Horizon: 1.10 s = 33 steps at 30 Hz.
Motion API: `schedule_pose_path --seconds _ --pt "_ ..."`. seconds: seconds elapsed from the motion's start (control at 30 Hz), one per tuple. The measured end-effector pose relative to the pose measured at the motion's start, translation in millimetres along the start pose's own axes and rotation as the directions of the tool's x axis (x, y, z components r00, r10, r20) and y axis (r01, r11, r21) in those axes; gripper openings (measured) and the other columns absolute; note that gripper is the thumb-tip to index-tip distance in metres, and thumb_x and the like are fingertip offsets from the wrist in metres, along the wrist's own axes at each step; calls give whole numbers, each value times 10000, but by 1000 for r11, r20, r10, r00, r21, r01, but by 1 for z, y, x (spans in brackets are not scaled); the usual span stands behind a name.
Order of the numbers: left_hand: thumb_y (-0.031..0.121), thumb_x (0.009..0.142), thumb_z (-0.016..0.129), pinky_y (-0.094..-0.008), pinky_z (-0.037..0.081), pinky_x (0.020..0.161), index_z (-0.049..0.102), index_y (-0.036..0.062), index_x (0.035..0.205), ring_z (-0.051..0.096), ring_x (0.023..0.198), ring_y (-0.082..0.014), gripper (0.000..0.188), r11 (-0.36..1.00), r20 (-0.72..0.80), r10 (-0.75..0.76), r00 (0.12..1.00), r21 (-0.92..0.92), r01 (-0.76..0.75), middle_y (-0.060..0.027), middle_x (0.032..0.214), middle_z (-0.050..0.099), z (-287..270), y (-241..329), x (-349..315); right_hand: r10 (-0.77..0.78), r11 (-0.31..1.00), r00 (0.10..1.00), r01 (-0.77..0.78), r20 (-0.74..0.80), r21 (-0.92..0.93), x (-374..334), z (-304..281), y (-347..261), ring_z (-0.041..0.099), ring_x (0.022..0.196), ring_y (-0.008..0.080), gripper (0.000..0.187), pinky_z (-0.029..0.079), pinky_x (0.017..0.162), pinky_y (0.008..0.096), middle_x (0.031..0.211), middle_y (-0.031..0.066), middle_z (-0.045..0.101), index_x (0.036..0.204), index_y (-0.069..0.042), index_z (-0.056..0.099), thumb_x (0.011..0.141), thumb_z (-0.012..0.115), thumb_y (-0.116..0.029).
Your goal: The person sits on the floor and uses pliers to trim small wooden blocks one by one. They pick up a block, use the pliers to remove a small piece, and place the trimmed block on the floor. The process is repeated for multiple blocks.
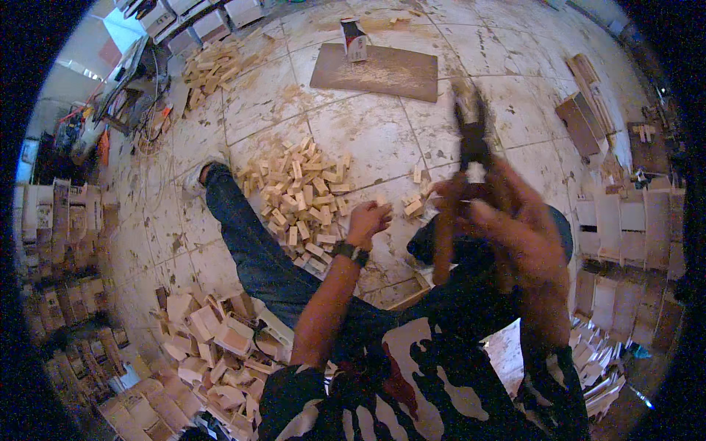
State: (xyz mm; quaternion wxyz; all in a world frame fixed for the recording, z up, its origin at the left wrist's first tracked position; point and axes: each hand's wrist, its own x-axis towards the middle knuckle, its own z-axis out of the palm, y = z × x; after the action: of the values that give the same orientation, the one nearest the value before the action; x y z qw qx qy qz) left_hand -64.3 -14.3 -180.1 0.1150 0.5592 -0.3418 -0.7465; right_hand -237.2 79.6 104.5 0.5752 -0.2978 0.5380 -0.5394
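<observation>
My right hand [518,228] is closed round the brown handles of dark pliers [474,136], blurred by motion. Their jaws point away from me and stand apart, with nothing visible between them. To the left, my left hand [369,220] has its fingers curled, and a small pale wooden block [380,200] shows at the fingertips. Beyond that wrist, which wears a dark watch [351,253], lies a heap of small wooden blocks [305,191] on the floor between my legs. A few more blocks [414,206] lie between my two hands.
A brown board [375,71] with sawdust lies ahead, a small box [354,40] standing on it. Larger wood offcuts [220,334] pile up at lower left. Another block heap [213,70] and cables [153,121] are at far left. Stacked wood [625,220] lines the right side.
</observation>
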Motion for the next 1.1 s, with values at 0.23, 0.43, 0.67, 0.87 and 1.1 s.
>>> schedule_pose_path --seconds 0.23,0.43,0.67,0.87,1.1 --pt "189 804 636 -427 489 782 538 42 1193 596 1004 -283 427 332 -178 677 714 940 -81 -142 1130 614 -39 -49 122 -216 936 976 218 -39 277 2 -33 -26 572 1031 431 579 524 806 583 1179 286 493 1339 21 283 881 580 -172" --pt "275 900 422 -503 311 1039 444 108 1322 300 1321 -307 454 -185 -51 726 686 946 266 -109 1404 381 -165 6 170 40 978 988 -9 -146 208 0 -30 -25 627 870 396 679 581 678 508 1090 329 515 1337 28 230 828 642 -152" --pt "258 837 513 -439 443 896 615 76 1042 529 1041 -294 292 -340 205 563 801 940 -1 -134 1082 593 -155 55 116 62 995 987 -50 -145 83 6 -24 -27 646 804 308 663 587 648 387 1068 310 537 1334 29 243 822 629 -138" --pt "309 773 651 -359 500 763 685 44 982 645 818 -278 339 497 -222 727 650 823 -274 -124 880 678 -121 70 57 14 996 992 -2 -129 92 3 -23 -27 629 857 269 649 568 706 345 1099 277 541 1378 13 241 849 588 -136" --pt "129 897 568 -283 509 787 601 -37 1099 624 901 -169 263 738 -373 669 643 436 -515 -77 993 637 -94 73 -112 -151 987 988 151 -18 50 -4 -32 -21 605 919 200 528 531 769 313 1091 170 591 1329 -10 376 872 588 -167"
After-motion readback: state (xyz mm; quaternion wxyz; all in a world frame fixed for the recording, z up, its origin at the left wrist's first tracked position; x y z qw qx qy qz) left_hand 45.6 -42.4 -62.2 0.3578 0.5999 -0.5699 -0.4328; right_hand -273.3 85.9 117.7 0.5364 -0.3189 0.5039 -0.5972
